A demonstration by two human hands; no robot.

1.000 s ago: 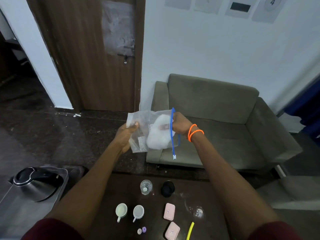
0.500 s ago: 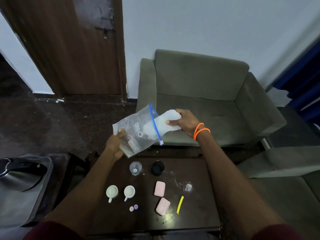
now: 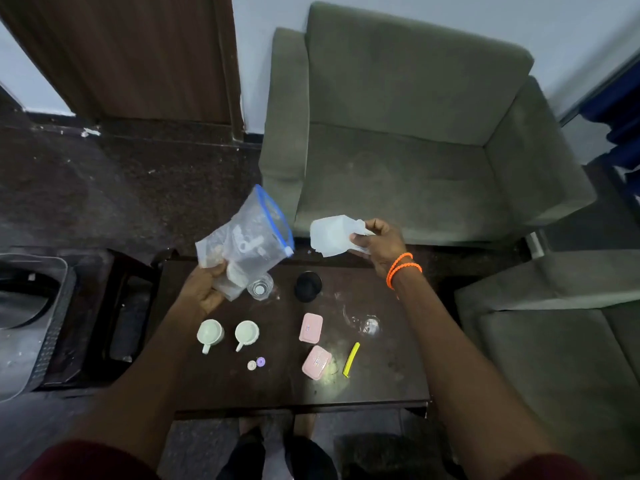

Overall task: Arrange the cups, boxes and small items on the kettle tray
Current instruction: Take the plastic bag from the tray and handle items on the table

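While the clear zip bag (image 3: 247, 242) hangs tilted, its long axis runs diagonal w/ the blue zip edge up and to the right, and the left hand (image 3: 204, 289) grips its lower corner, fingers curled round the crumpled plastic, forearm reaching fwd over the dark table (image 3: 388, 372). The right hand (image 3: 379, 242), orange bands (image 3: 403, 268) at the wrist, pinches a soft white packet (image 3: 330, 235) beside the bag, apart from it, above the table's far edge. On the table: two pale cups (image 3: 210, 332) (image 3: 246, 332) w/ handles pointing toward the person, two pink rounded boxes (image 3: 311, 327) (image 3: 316, 362), two small caps (image 3: 256, 364), a yellow strip (image 3: 350, 360) lying near-lengthwise, a clear glass (image 3: 260, 287), a black round lid (image 3: 308, 285). The grey kettle tray (image 3: 52, 323) sits at left, off the table.
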